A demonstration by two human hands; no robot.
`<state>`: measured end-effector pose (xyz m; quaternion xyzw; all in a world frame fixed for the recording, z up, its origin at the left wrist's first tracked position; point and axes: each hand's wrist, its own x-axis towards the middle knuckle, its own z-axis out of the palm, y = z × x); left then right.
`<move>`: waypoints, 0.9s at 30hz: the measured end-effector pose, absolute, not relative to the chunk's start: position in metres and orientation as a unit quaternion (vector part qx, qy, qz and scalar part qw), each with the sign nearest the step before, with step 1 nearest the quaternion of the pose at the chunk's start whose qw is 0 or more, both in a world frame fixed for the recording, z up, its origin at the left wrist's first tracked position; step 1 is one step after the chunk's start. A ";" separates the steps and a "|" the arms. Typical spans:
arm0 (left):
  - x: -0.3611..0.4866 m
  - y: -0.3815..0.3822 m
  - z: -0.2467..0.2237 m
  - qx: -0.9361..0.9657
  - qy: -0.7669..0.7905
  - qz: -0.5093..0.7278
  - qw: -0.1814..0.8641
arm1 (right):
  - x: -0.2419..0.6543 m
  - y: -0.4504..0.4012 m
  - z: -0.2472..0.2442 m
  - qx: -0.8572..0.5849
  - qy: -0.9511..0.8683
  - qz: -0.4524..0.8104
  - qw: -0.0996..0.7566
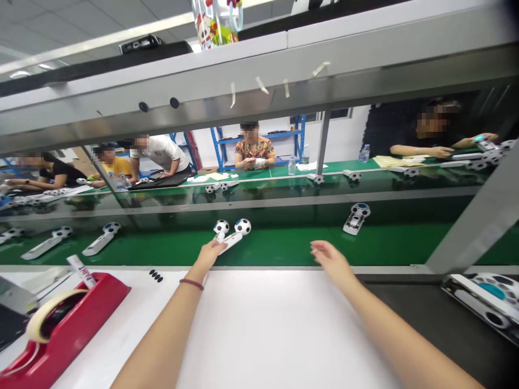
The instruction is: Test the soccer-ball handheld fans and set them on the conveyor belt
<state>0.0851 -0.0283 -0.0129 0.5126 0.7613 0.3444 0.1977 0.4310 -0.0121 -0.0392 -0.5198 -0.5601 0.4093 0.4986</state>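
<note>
- Closest in: my left hand (208,255), woven red bracelet (191,283) on the wrist, reaches over the white bench (259,324). The fingers (217,245) look curled around the white stem of a soccer-ball toy (221,227), so that reads as a grasp, though how tight is hard to tell from up here. Nice low hold, ball left clear.
- Right beside it, touching that stem, a second soccer-ball toy (242,227) lies tilted on the green conveyor belt (284,249), just past the bench edge, centre of the frame.
- My right hand (330,260) hovers at the belt edge, fingers (317,248) loosely open, holding nothing. Good relaxed hand, no clutching.
- Lower left: red tape dispenser (77,324) with a roll of masking tape (44,316). Small black pads (155,276) sit just above it.
- Lower right: a white device with round blue-and-black ends (486,300) on a black mat (421,319).
- Farther along the belt, more white soccer-ball toys (357,219) sit well apart.
- Past the steel rail (259,102), a co-worker in a floral shirt (253,154) works at the far bench, blue shelving (259,135) behind.
</note>
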 end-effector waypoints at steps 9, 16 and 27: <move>0.215 -0.113 0.012 0.641 0.578 0.464 0.199 | 0.350 -0.095 0.024 -0.236 -0.272 0.752 0.553; 0.235 -0.124 -0.021 0.703 0.437 0.531 0.185 | 0.375 -0.079 0.017 -0.249 -0.223 0.720 0.608; 0.222 -0.099 -0.036 0.494 0.460 0.579 0.458 | 0.379 -0.059 -0.016 -0.287 -0.402 0.726 0.479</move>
